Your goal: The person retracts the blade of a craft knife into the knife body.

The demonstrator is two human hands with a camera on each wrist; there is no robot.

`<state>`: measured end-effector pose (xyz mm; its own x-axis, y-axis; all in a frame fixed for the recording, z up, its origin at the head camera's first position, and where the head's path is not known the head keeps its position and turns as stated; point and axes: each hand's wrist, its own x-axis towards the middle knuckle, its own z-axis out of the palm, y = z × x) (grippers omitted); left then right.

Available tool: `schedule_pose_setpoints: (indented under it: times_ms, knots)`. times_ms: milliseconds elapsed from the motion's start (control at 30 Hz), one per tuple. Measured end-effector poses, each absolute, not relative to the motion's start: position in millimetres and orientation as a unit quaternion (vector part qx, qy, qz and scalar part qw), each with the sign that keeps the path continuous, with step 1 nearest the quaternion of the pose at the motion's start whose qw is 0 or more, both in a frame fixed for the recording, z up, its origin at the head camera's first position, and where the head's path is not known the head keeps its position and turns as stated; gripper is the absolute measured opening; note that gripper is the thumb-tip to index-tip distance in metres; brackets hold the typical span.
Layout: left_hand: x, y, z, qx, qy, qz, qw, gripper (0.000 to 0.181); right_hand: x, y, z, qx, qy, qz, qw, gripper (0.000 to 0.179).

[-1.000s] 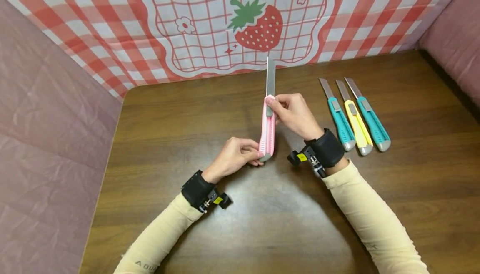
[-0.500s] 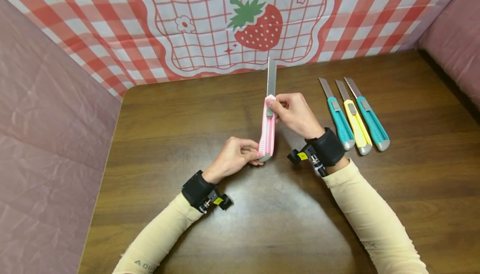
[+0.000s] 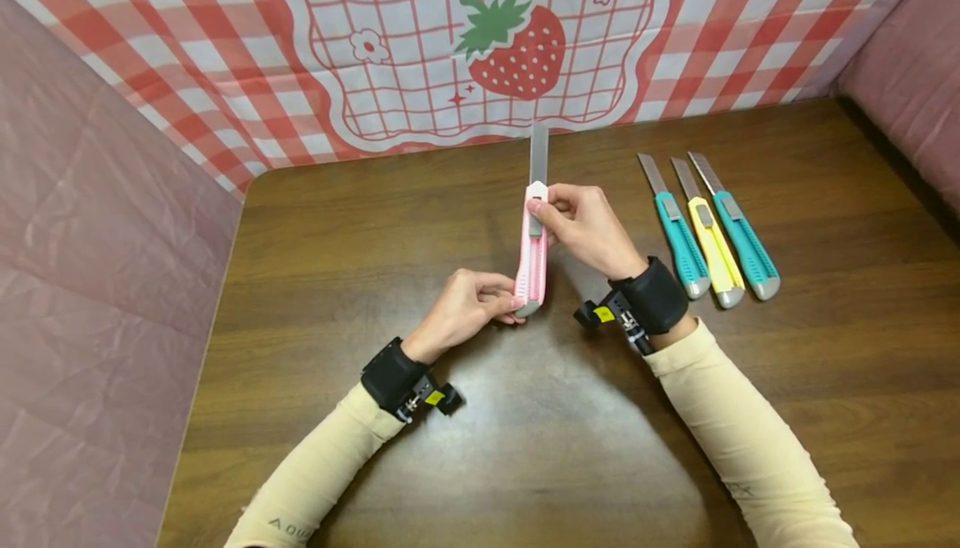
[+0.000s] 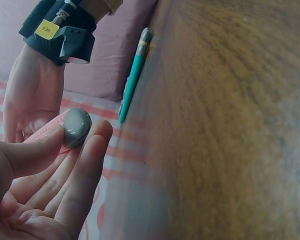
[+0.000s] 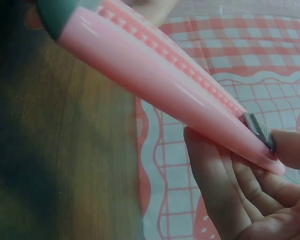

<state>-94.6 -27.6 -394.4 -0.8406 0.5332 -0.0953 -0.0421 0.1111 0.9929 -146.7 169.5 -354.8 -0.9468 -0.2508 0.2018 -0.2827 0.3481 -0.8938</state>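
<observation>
A pink utility knife (image 3: pixel 532 252) stands out over the table with its blade (image 3: pixel 539 154) extended away from me. Its grey end cap (image 4: pixel 77 128) is pinched between the thumb and fingers of my left hand (image 3: pixel 468 306). Near the blade end, my right hand (image 3: pixel 596 229) grips the pink body, fingers underneath. The right thumb presses on the grey slider (image 5: pixel 259 131), as the right wrist view shows. Past the slider, the blade is mostly out of sight in that view.
To the right of my right hand lie a teal utility knife (image 3: pixel 682 248), a yellow one (image 3: pixel 716 254) and another teal one (image 3: pixel 746 246), side by side with blades out. A strawberry-print checked cloth (image 3: pixel 420 72) hangs behind the wooden table (image 3: pixel 337 223).
The slider has shifted slightly toward me along the pink knife, and a little less blade shows. Both hands and the knife have moved marginally left and away from me.
</observation>
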Motion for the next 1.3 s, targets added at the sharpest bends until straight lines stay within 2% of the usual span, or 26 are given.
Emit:
schedule_pose_setpoints:
  times_ms: [233,433,633,1000,1300]
  knots:
    - [-98,-27,-406,0.173,0.726,0.633,0.203,0.018,-145,168,-357,0.169,-0.804,0.569,-0.028,0.032]
    - [-96,-24,-403,0.171,0.728,0.635,0.193,0.019,-146,169,-356,0.174,-0.836,0.521,0.011,0.032]
    - [-95,-21,-401,0.159,0.742,0.625,0.181,0.018,-146,170,-354,0.176,-0.842,0.510,0.019,0.032]
    - [-92,-22,-404,0.154,0.744,0.622,0.192,0.019,-145,171,-355,0.185,-0.852,0.489,0.001,0.035]
    - [-92,-24,-406,0.154,0.720,0.641,0.216,0.021,-145,168,-359,0.191,-0.851,0.489,-0.017,0.028]
